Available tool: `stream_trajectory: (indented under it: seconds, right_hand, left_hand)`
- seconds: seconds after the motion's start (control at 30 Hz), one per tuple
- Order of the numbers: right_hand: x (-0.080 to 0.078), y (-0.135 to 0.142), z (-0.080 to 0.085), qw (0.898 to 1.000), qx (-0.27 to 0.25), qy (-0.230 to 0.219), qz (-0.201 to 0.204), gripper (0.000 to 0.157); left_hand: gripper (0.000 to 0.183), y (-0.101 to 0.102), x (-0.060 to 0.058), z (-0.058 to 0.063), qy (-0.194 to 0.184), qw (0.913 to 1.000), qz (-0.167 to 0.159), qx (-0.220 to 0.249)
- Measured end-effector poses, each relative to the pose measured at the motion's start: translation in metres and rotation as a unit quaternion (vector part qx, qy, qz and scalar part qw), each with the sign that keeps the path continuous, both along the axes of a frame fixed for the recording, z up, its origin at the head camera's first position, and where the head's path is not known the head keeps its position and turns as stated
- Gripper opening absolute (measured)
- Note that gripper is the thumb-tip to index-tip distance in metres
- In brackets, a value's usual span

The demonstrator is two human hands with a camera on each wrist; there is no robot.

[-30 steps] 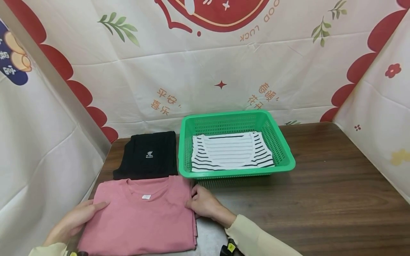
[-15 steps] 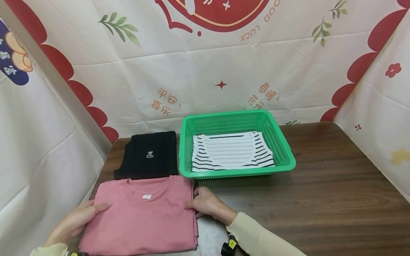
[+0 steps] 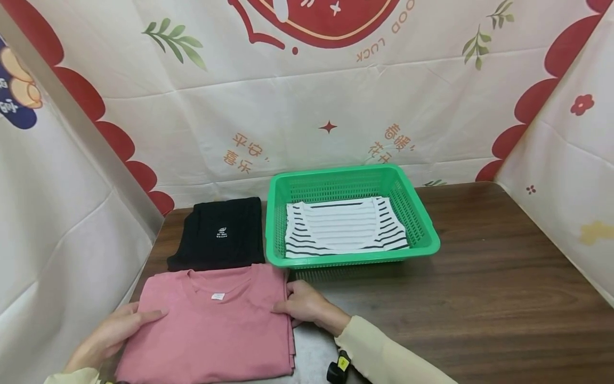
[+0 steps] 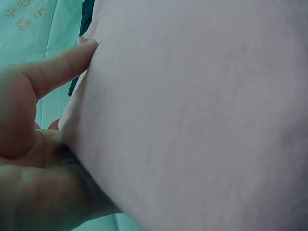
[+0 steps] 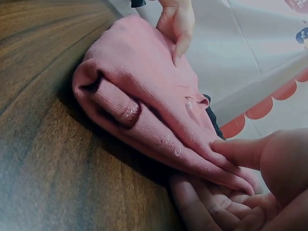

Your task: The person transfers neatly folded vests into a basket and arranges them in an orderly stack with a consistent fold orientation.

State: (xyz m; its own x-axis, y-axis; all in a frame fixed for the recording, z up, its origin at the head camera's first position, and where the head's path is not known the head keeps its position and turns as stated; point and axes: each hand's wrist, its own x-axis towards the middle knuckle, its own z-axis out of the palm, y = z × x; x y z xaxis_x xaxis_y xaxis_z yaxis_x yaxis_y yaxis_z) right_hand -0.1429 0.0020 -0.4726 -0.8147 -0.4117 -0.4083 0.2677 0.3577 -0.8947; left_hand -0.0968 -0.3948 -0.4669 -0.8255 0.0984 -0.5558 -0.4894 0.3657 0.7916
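Note:
A folded pink T-shirt [image 3: 211, 330] lies at the front left of the table, its neckline and white label facing up. My left hand [image 3: 112, 332] grips its left edge, thumb on top and fingers underneath; in the left wrist view the thumb [image 4: 62, 67] presses the cloth. On the opposite edge my right hand [image 3: 309, 305] pinches the shirt. From the right wrist view, the folded layers of the pink T-shirt [image 5: 144, 91] show, with the right thumb [image 5: 240, 153] above and the fingers below them.
Behind the pink shirt lies a folded black garment [image 3: 225, 234] with a small white print. To its right stands a green basket [image 3: 352, 262] holding a folded striped top [image 3: 345, 226]. Brown wooden tabletop [image 3: 479, 298] extends to the right. A printed cloth [image 3: 307, 106] hangs behind.
The right thumb has slid slightly further in over the pink T-shirt's edge. The left hand keeps its hold, and the shirt stays in nearly the same place.

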Motion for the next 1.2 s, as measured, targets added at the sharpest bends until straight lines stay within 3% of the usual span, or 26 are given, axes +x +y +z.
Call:
stream_trajectory:
  seconds: [0.23,0.5,0.73,0.93,1.2]
  right_hand:
    - [0.0,0.001,-0.001,1.0,-0.019,-0.011,0.009,0.02]
    - [0.002,0.001,-0.002,0.999,-0.045,-0.027,0.008,0.023]
    - [0.005,0.0,-0.004,0.998,-0.063,-0.014,0.005,0.029]
    - [0.006,0.0,-0.008,0.995,-0.088,-0.041,-0.013,0.044]
    - [0.005,-0.001,-0.013,0.995,-0.088,-0.042,0.0,0.043]
  left_hand:
    - [0.053,0.002,0.002,0.001,0.01,0.9999,0.003,0.0]
    - [0.061,0.002,0.002,0.0,0.008,0.9998,0.003,-0.018]
    - [0.067,0.003,0.002,-0.002,0.01,0.9994,0.012,-0.032]
    - [0.064,0.003,0.002,-0.003,0.007,0.9995,0.011,-0.028]
    - [0.054,-0.001,0.003,-0.001,0.011,0.9992,-0.007,-0.037]
